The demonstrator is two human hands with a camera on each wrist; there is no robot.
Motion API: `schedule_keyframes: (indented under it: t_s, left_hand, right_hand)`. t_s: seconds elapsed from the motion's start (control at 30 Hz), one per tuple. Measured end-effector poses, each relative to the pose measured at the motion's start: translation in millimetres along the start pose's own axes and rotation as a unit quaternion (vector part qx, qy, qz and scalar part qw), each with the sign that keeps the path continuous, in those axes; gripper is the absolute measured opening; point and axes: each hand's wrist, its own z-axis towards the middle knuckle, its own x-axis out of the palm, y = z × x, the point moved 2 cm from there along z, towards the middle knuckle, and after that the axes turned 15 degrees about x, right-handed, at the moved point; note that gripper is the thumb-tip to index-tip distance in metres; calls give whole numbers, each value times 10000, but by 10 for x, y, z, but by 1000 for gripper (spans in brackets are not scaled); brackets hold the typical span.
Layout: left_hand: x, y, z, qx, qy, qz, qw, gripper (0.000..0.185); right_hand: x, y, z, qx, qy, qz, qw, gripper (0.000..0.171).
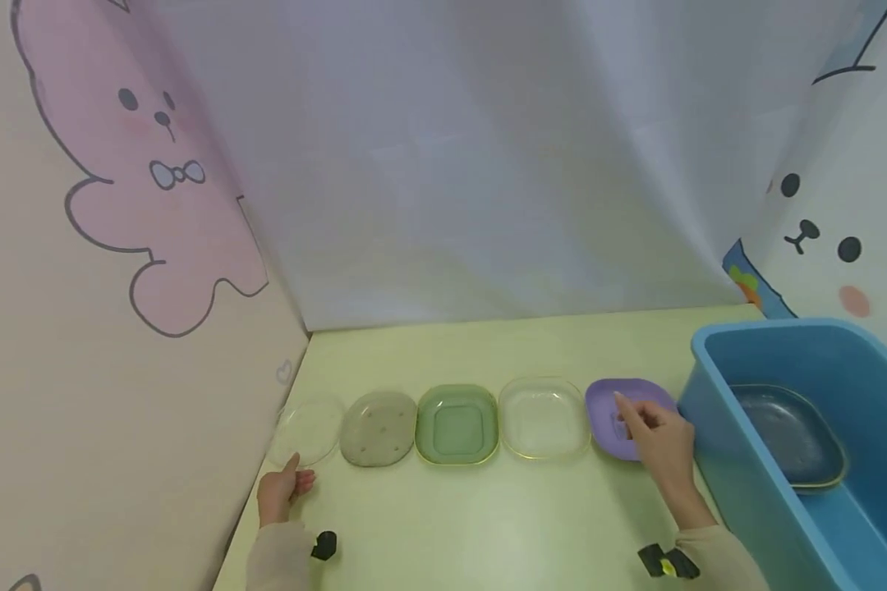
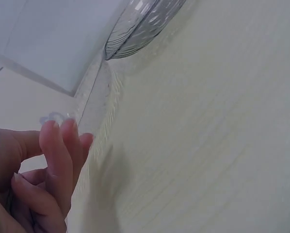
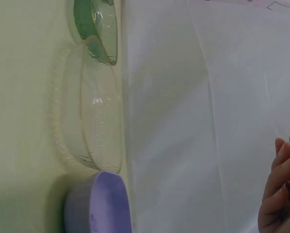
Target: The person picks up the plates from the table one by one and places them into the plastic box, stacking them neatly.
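Near the front rim of a clear, colourless dish at the row's left end is my left hand, fingers loosely bent and nothing held. The left wrist view has these fingers beside the dish's see-through edge. My right hand hovers over the purple dish at the right end, covering part of it. In the right wrist view that hand has loosely curled fingers with nothing in them, apart from the purple dish.
Between the end dishes stand a greyish dotted dish, a green square dish and a clear gold-rimmed dish. A blue tub at right holds a dark dish. A white curtain hangs behind the pale table.
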Motion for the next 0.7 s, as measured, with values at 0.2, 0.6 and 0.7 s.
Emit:
schedule_keyframes:
  t_s: [0.2, 0.6, 0.7]
  left_hand:
    - [104, 60, 92, -172, 105, 263, 9995, 44]
    - [155, 127, 162, -611, 78, -507, 9968, 31]
    - [159, 108, 134, -543, -111, -333, 9979, 32]
  right_hand:
    - [-94, -227, -180, -6, 6, -202, 9998, 33]
    - [-76, -775, -56, 478, 241, -499, 9973, 41]
    - [-76, -639, -151, 449, 217, -613, 9969, 39]
